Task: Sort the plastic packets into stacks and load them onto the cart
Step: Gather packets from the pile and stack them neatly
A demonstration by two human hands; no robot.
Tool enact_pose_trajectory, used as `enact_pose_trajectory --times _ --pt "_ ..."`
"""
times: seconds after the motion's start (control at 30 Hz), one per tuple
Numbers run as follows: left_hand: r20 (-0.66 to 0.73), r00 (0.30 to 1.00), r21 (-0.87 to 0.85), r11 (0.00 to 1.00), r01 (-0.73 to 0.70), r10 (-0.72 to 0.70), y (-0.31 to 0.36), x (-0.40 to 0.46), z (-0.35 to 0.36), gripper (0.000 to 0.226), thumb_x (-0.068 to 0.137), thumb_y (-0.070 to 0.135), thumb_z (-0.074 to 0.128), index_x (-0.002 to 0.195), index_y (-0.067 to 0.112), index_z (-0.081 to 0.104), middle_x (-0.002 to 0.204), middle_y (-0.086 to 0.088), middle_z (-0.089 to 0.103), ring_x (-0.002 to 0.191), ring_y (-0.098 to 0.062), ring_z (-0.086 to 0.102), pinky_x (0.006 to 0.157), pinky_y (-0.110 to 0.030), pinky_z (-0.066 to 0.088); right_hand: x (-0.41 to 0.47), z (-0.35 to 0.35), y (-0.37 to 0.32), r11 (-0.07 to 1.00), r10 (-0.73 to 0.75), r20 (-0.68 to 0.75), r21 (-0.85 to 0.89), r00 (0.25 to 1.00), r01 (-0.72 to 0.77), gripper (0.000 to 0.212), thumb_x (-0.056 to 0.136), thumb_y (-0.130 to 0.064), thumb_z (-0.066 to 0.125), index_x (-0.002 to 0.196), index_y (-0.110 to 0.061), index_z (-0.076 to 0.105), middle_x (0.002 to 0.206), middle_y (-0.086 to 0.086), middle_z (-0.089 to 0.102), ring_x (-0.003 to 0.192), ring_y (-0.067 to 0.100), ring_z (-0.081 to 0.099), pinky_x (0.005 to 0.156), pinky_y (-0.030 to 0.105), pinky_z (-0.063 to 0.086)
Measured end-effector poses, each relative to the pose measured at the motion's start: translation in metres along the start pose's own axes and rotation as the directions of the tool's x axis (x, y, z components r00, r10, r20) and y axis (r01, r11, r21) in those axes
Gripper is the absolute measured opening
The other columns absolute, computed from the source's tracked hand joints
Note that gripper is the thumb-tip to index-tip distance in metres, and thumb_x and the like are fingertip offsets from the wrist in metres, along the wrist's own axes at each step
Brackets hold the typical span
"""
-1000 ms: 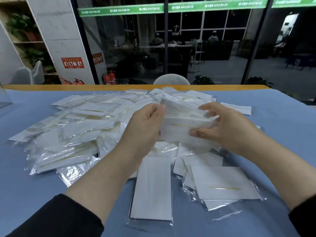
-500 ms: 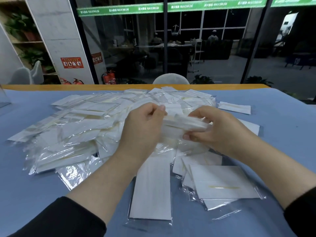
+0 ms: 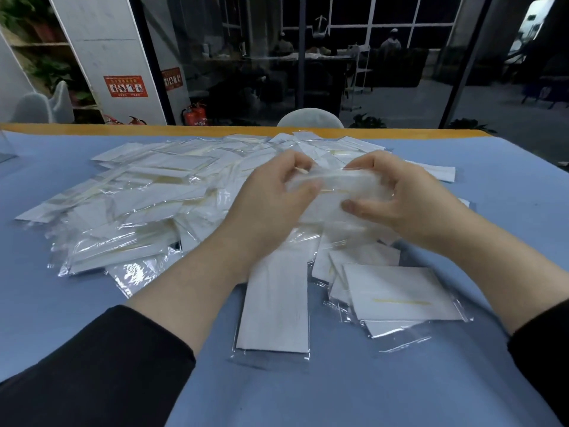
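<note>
A wide heap of clear plastic packets, each with a white napkin and a toothpick inside, covers the blue table. Above its middle, both hands hold a small bundle of packets edge-on. My left hand grips the bundle's left end, fingers curled over the top. My right hand grips the right end, thumb underneath. One packet lies lengthwise near me, below my left wrist. A short pile of packets lies at the near right. No cart is in view.
The table's far edge has a yellow wooden strip. A white chair back rises just behind it. Glass walls and a dark room lie beyond. Bare blue surface runs along the near left and the right side.
The bundle, held flat-faced toward me a second ago, has been turned edge-on and lifted slightly away; both hands shifted their grip to its ends.
</note>
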State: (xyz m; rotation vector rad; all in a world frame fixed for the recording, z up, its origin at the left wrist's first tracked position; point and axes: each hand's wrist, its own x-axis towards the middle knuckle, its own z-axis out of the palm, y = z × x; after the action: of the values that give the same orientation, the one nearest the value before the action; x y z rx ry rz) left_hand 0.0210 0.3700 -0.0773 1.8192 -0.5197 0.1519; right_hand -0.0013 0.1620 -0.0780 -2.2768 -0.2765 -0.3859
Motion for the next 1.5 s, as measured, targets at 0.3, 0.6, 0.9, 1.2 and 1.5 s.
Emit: enact_pose_trajectory --times 0.3,0.6,0.9,1.2,1.5 --pt "-0.175 0.981 0.027 0.995 0.091 -0.085 -0.002 0.004 0.005 0.019 0.102 0.028 0.058 0.092 0.016 0.071 0.06 0.017 0.053 0.052 -0.003 0.044 0.054 -0.024 0.042 -0.004 0.005 -0.004 1.0 0.017 0.034 0.008 0.999 -0.017 0.049 0.08 -0.037 0.079 0.115 -0.048 0.048 0.118 -0.02 0.05 0.099 0.006 0.057 0.066 0.027 0.051" --pt "-0.018 0.996 -0.058 0.995 0.084 -0.085 0.003 -0.001 0.003 0.026 0.098 0.042 0.063 0.121 0.035 0.057 0.098 0.006 0.068 0.076 0.0 0.064 0.059 -0.015 0.049 -0.002 0.004 -0.007 0.989 -0.021 -0.067 0.147 0.998 0.03 0.04 0.088 -0.004 0.066 0.102 -0.04 0.059 0.094 -0.013 0.061 0.064 0.004 0.056 0.058 0.026 0.05" --pt "-0.061 0.981 -0.407 0.902 0.143 -0.183 0.002 0.006 -0.01 0.019 0.087 0.011 0.077 0.103 0.019 0.07 0.092 0.003 0.077 0.081 -0.013 0.073 0.083 -0.039 0.058 -0.006 -0.008 -0.016 0.972 0.038 -0.184 0.235 0.982 0.006 0.035 0.086 -0.048 0.073 0.115 -0.035 0.059 0.107 -0.01 0.065 0.1 0.018 0.066 0.092 0.044 0.055" --pt "-0.231 0.973 -0.029 0.999 -0.031 0.023 0.014 0.004 -0.028 0.027 0.081 0.009 0.069 0.105 0.014 0.059 0.1 -0.011 0.071 0.087 -0.033 0.068 0.079 -0.054 0.056 -0.069 -0.049 -0.039 0.803 0.427 0.447 -0.588 0.786 -0.102 0.042 0.073 -0.061 0.077 0.108 -0.053 0.056 0.11 -0.03 0.056 0.1 -0.014 0.052 0.085 0.011 0.042" --pt "-0.092 0.989 0.105 0.988 -0.11 0.119 0.016 -0.008 -0.031 0.066 0.085 0.004 0.066 0.133 0.04 0.039 0.101 -0.002 0.067 0.073 -0.015 0.06 0.064 -0.029 0.05 -0.06 -0.039 -0.048 0.716 0.567 0.399 -0.671 0.721 -0.192 0.048 0.073 -0.061 0.08 0.11 -0.039 0.058 0.095 -0.017 0.057 0.082 0.002 0.055 0.069 0.023 0.041"
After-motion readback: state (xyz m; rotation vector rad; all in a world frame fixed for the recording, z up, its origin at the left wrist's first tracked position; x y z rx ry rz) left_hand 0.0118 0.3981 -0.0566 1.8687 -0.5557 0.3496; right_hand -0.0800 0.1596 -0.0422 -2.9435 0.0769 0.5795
